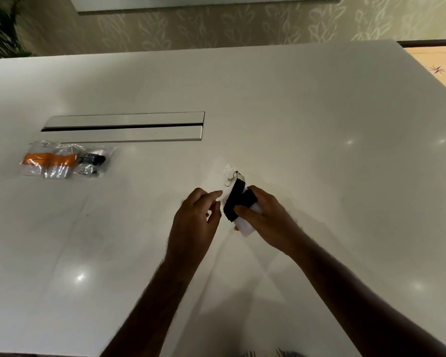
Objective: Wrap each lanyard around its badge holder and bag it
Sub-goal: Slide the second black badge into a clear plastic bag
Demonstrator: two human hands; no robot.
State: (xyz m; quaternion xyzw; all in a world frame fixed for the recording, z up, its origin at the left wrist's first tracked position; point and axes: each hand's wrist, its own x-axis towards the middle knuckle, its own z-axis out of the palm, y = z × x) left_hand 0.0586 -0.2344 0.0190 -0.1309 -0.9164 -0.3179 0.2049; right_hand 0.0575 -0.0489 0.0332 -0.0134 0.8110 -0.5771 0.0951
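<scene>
Both hands meet near the middle of the surface (pixel 294 112): the right hand (pixel 264 215) holds a badge holder (pixel 246 228) with its lanyard (pixel 233 202) wound around it; the left hand (pixel 195 217) lies just beside. Far left, before a cable hatch (pixel 124 127), lies a filled bag (pixel 65 161).

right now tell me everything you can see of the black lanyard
The black lanyard is a flat, matte strap that looks like woven fabric, wound in a few overlapping turns around a pale badge holder. A small metal clip sticks out at its far end. The bundle is tilted, held above the white table. The right hand holds it, thumb pressed on the strap; the left hand is beside it, fingers relaxed, and contact is unclear.
</scene>
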